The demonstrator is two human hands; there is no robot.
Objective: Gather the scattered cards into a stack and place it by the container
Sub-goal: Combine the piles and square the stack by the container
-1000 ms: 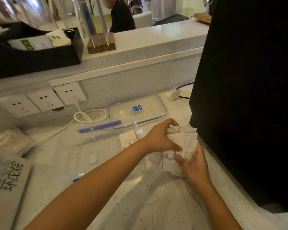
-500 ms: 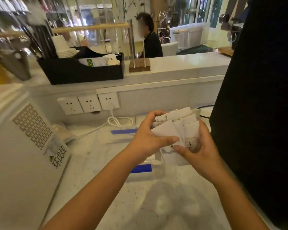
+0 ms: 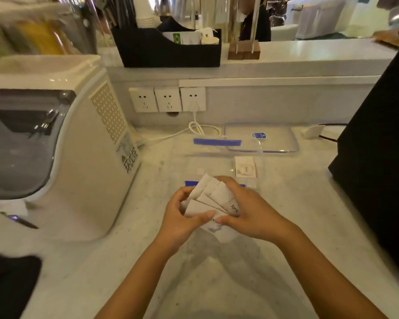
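Note:
Both hands hold a fanned bundle of white cards [image 3: 213, 195] printed with "love", lifted above the marble counter. My left hand [image 3: 182, 217] grips the bundle's left edge, thumb on top. My right hand [image 3: 249, 210] closes on its right side. One more white card [image 3: 245, 167] lies flat on the counter just beyond my hands. The clear plastic container [image 3: 219, 155] with blue clips sits behind the bundle, partly hidden by it. Its clear lid [image 3: 262, 138] with a blue label lies farther back.
A white appliance [image 3: 62, 143] fills the left side. A tall black object [image 3: 382, 143] stands at the right. Wall sockets [image 3: 167, 99] with a white cable [image 3: 198, 128] are at the back. A black organiser [image 3: 168, 49] sits on the raised ledge.
The hands lifted the cards off the counter near the black object and carried them left toward the middle. The camera view rose and shifted left, revealing the white appliance.

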